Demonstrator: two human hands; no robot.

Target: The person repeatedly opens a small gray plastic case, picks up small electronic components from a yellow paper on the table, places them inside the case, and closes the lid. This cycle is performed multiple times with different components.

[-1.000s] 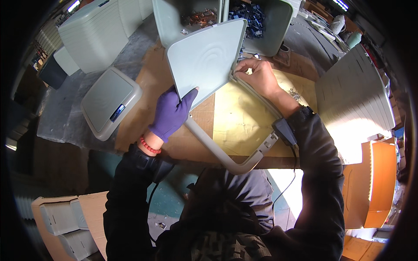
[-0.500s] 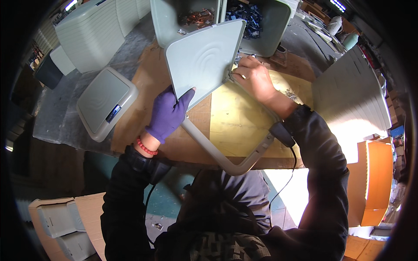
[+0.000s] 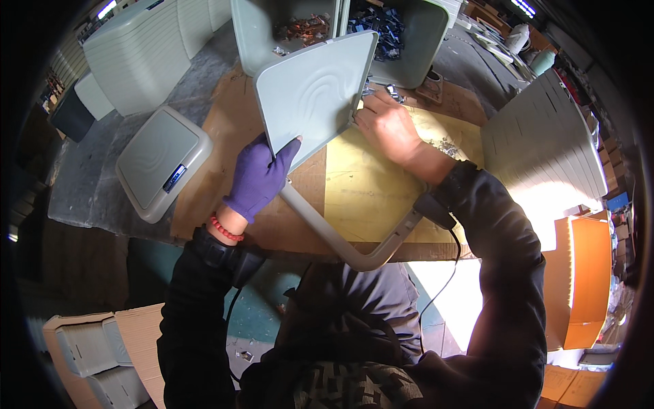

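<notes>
A pale grey panel (image 3: 310,102) stands tilted up above the cardboard-covered middle of the counter (image 3: 78,198), beside a grey frame (image 3: 320,225) whose near corner reaches past the edge. The purple-gloved left hand (image 3: 257,176) grips the panel's lower left edge, thumb on its face. The bare right hand (image 3: 390,131) has its fingers closed at the panel's lower right corner; whether they hold a small part cannot be told. Beneath lies a yellow sheet (image 3: 368,204); leftward, a framed lid (image 3: 160,157); beyond, two bins (image 3: 424,48) of small pieces.
</notes>
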